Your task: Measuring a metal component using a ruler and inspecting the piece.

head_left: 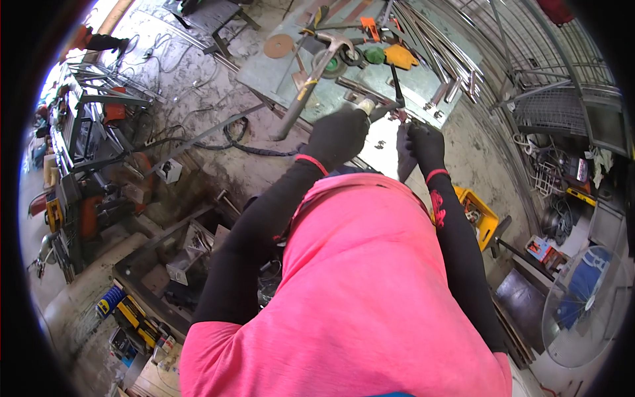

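Observation:
My left hand, in a black glove, is closed around the pale handle of a slim-headed hammer. Its long, dark head stands crosswise near the middle of the worktable. Close by on the right, my gloved right hand is closed on a dark flat piece, whose kind I cannot make out. The hammer head and the reddish upper end of that piece are near each other; whether they touch I cannot tell. A claw hammer lies left of my hands, its handle reaching past the table edge.
Metal bars, a brown disc and an orange clamp lie on the table. A yellow crate is beside my right forearm, a fan farther right. Cables cross the floor; another person's arm shows far left.

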Tool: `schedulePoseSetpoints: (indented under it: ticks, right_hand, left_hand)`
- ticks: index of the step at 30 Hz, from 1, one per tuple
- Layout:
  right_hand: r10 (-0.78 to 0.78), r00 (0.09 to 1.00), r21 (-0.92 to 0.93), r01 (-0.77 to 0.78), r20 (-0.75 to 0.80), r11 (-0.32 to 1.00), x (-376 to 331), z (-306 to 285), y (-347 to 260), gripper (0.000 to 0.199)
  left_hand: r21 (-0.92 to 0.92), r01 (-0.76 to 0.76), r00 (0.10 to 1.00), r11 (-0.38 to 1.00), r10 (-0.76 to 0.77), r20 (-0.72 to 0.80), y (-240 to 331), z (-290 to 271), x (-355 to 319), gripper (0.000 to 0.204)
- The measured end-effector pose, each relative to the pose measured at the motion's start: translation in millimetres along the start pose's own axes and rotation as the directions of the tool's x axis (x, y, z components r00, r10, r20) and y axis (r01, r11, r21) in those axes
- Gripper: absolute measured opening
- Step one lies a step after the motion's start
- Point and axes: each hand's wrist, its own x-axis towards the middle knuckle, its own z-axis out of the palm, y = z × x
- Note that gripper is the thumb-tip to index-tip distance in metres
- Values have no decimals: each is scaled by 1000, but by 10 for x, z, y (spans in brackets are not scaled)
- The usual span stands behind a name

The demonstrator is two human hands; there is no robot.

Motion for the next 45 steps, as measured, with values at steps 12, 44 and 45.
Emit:
schedulePoseSetpoints:
  ticks: [12, 44, 45]
  right_hand:
    - [-97, 989, 10, 97, 113, 995, 570, -137, 767, 22]
    - [-8, 1000, -65, 8, -9, 998, 200, 36, 219, 30]
    - [-25, 1000, -28, 25, -4, 999, 280, 3, 336, 30]
  left_hand:
    - [-453, 159, 973, 877, -218, -79, -542, 154, -248, 52]
    - [-644, 439, 847, 626, -527, 65, -506, 159, -309, 47]
    - [-632, 443, 849, 636, -523, 69, -508, 186, -293, 47]
